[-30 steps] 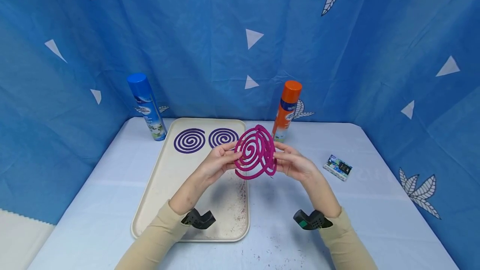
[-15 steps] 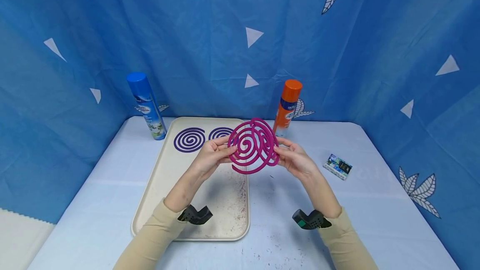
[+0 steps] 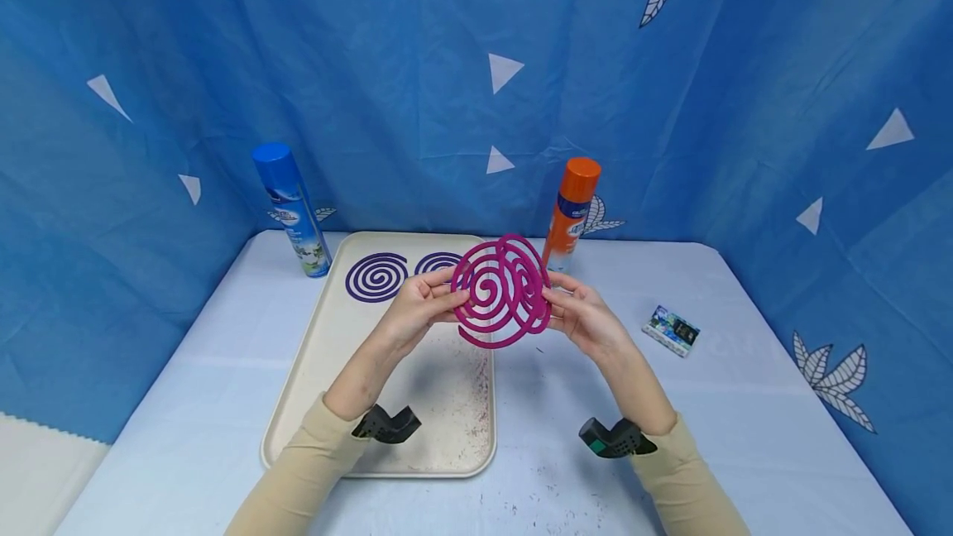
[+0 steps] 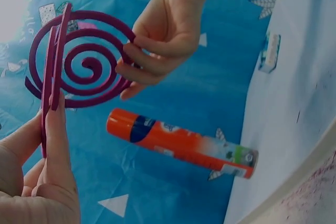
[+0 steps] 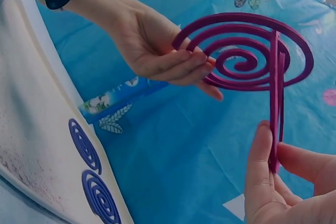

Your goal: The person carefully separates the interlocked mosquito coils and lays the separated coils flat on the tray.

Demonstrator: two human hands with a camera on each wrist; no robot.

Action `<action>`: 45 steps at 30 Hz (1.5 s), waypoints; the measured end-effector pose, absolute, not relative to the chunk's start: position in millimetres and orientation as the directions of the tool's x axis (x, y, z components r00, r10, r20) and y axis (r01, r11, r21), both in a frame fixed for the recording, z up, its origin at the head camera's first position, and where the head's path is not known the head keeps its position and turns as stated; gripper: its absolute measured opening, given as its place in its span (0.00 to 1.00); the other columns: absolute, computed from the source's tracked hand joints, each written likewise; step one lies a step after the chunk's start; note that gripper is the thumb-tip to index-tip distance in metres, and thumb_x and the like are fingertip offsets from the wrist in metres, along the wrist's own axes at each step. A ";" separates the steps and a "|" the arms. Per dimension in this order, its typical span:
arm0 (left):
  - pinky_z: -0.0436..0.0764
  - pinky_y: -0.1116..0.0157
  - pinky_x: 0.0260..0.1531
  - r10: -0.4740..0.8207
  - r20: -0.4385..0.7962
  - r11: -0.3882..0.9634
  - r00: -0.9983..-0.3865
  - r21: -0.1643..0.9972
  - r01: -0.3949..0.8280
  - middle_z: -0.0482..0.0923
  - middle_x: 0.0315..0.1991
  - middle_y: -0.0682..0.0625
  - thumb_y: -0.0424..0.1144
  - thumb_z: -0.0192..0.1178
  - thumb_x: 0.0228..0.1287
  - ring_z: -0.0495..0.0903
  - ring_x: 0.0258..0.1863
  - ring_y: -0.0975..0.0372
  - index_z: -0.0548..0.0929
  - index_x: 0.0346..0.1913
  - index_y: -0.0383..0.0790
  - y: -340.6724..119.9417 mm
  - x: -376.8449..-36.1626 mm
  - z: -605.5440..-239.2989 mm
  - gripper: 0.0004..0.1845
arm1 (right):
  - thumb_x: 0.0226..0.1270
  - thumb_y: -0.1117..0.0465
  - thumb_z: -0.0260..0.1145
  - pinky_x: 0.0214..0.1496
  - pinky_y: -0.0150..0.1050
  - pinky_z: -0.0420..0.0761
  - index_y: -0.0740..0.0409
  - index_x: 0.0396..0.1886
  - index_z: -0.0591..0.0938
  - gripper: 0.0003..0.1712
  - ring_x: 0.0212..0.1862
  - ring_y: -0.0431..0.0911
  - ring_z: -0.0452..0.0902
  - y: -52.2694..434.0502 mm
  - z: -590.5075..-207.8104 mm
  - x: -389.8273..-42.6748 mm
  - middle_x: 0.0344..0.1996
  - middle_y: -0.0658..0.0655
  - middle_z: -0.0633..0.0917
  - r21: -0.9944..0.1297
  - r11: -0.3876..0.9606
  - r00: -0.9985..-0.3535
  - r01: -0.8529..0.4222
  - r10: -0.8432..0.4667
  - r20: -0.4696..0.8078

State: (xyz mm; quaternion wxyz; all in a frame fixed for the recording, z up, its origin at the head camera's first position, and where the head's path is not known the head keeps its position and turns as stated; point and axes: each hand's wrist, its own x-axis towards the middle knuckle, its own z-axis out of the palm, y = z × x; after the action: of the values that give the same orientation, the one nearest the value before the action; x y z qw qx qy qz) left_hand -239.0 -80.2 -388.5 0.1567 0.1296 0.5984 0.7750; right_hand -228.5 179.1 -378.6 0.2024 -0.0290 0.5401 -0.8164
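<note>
1. Head view: left hand (image 3: 417,308) and right hand (image 3: 584,317) each pinch an edge of the magenta mosquito coil pair (image 3: 500,292), held up over the cream tray (image 3: 320,404). Two purple coils (image 3: 376,278) lie on the tray; a blue spray can (image 3: 290,209), an orange spray can (image 3: 569,213) and a small packet (image 3: 670,331) stand or lie on the table (image 3: 744,437).
2. Left wrist view: coil pair (image 4: 84,61) is partly split, one spiral edge-on in the left hand's fingers (image 4: 55,140), the other face-on, gripped by the right hand (image 4: 163,35).
3. Right wrist view: mirrored; right hand's fingertips (image 5: 262,156) clamp the edge-on spiral, left hand (image 5: 152,45) holds the flat one.
</note>
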 end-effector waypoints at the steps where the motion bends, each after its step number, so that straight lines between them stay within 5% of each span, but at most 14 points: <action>1: 0.85 0.70 0.36 0.403 0.009 -0.217 -0.915 0.972 -0.087 0.87 0.36 0.58 0.27 0.55 0.66 0.87 0.36 0.66 0.67 0.65 0.26 -81.5 -239.4 -387.9 0.25 | 0.74 0.65 0.51 0.40 0.31 0.85 0.48 0.50 0.75 0.12 0.37 0.39 0.84 179.9 -377.9 -228.8 0.38 0.46 0.86 -0.904 -0.316 -0.921 0.289 -0.349 -0.173; 12: 0.85 0.71 0.34 0.478 -0.027 -0.094 -0.878 0.992 -0.082 0.87 0.34 0.58 0.28 0.59 0.63 0.86 0.32 0.67 0.69 0.65 0.29 -80.5 -237.1 -385.2 0.27 | 0.76 0.51 0.48 0.47 0.28 0.83 0.67 0.70 0.58 0.32 0.43 0.35 0.82 181.3 -372.8 -228.2 0.41 0.41 0.84 -0.971 -0.134 -0.924 0.200 -0.354 -0.142; 19: 0.86 0.68 0.35 0.513 -0.076 -0.036 -0.855 0.993 -0.110 0.87 0.43 0.45 0.29 0.60 0.62 0.86 0.34 0.66 0.70 0.64 0.31 -79.0 -235.2 -384.9 0.26 | 0.76 0.49 0.47 0.53 0.35 0.82 0.63 0.71 0.59 0.33 0.51 0.37 0.79 180.3 -375.4 -229.4 0.54 0.48 0.79 -0.986 -0.032 -0.912 0.164 -0.387 -0.139; 23: 0.86 0.70 0.33 0.509 -0.074 -0.045 -0.857 0.993 -0.112 0.88 0.40 0.48 0.29 0.59 0.63 0.86 0.32 0.67 0.69 0.65 0.30 -80.2 -237.4 -385.7 0.27 | 0.74 0.53 0.51 0.54 0.36 0.82 0.63 0.71 0.58 0.32 0.51 0.38 0.78 178.1 -378.9 -229.9 0.58 0.55 0.76 -0.986 0.025 -0.905 0.166 -0.393 -0.163; 27: 0.85 0.73 0.32 0.490 -0.084 -0.066 -0.868 0.989 -0.133 0.88 0.37 0.53 0.28 0.58 0.64 0.86 0.32 0.67 0.68 0.66 0.30 -82.8 -240.2 -386.2 0.27 | 0.73 0.54 0.53 0.50 0.34 0.83 0.64 0.70 0.60 0.31 0.47 0.37 0.79 175.9 -380.9 -231.1 0.54 0.52 0.77 -0.982 0.045 -0.918 0.183 -0.350 -0.187; 35: 0.85 0.72 0.34 0.459 -0.088 -0.027 -0.884 0.993 -0.113 0.82 0.50 0.36 0.29 0.60 0.63 0.86 0.35 0.67 0.68 0.66 0.32 -83.6 -240.9 -387.2 0.28 | 0.76 0.50 0.46 0.46 0.30 0.84 0.64 0.71 0.59 0.31 0.44 0.36 0.81 174.4 -379.6 -232.5 0.41 0.41 0.83 -0.961 -0.046 -0.911 0.273 -0.334 -0.243; 45: 0.84 0.74 0.31 0.423 -0.108 -0.008 -0.899 0.992 -0.123 0.88 0.36 0.52 0.31 0.60 0.63 0.85 0.28 0.68 0.69 0.66 0.31 -85.4 -244.3 -391.3 0.28 | 0.77 0.49 0.45 0.45 0.31 0.84 0.63 0.69 0.61 0.30 0.45 0.39 0.83 175.7 -377.9 -233.1 0.41 0.41 0.85 -0.952 -0.095 -0.905 0.291 -0.351 -0.241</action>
State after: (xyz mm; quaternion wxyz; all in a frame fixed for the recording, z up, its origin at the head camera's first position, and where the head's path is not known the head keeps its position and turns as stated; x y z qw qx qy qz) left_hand -244.3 -85.4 -391.3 0.1948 0.1110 0.6767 0.7013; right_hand -233.1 175.7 -377.9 0.2168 -0.0236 0.6368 -0.7395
